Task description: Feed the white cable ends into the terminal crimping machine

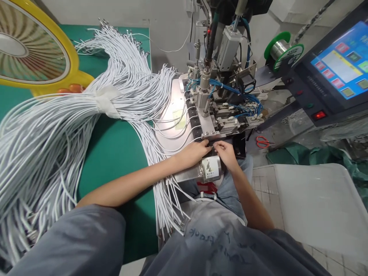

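My left hand (pixel 198 151) reaches in at the front end of a soldering-type machine (pixel 205 99), its fingers closed at the machine's lower edge. Close beside it, my right hand (pixel 226 152) pinches with thumb and forefinger. A tiny dark or metallic piece shows between the two hands, too small to name. Several white cables (pixel 175 132) run from the bundle across the metal plate (pixel 172 147) into the row of black holders (pixel 193 117). Just below my hands sits a metal cylinder with a white label (pixel 211 168).
A large tied bundle of white cables (pixel 69 111) covers much of the green table (pixel 115 149). A yellow fan (pixel 71 50) stands at the upper left. To the right are a solder spool (pixel 283 50), a control screen (pixel 343 63), red scissors (pixel 263 142) and a white bin (pixel 316 203).
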Demonstrator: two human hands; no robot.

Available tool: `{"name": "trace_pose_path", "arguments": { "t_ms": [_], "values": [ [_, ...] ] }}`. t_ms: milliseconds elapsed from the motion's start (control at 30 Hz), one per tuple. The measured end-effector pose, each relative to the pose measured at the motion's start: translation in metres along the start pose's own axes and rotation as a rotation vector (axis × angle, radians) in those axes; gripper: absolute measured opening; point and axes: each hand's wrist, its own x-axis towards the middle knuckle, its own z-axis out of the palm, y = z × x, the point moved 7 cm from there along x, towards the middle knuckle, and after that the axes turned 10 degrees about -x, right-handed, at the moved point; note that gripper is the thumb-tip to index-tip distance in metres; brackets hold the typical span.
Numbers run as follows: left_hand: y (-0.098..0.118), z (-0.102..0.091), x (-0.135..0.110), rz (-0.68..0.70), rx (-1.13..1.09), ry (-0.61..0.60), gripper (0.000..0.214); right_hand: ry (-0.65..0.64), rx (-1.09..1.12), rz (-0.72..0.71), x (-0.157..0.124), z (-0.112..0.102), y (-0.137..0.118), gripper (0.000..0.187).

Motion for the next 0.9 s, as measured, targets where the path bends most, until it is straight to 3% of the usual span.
{"name": "trace_pose_path", "arguments": {
  "t_ms": [900],
  "values": [
    [0.0016, -0.0002, -0.0013, 0.035, -0.027, 0.043, 0.035, -0.088, -0.064, 0.000, 0.0041, 0.0039, -0.0003, 0.020]
  ]
}}
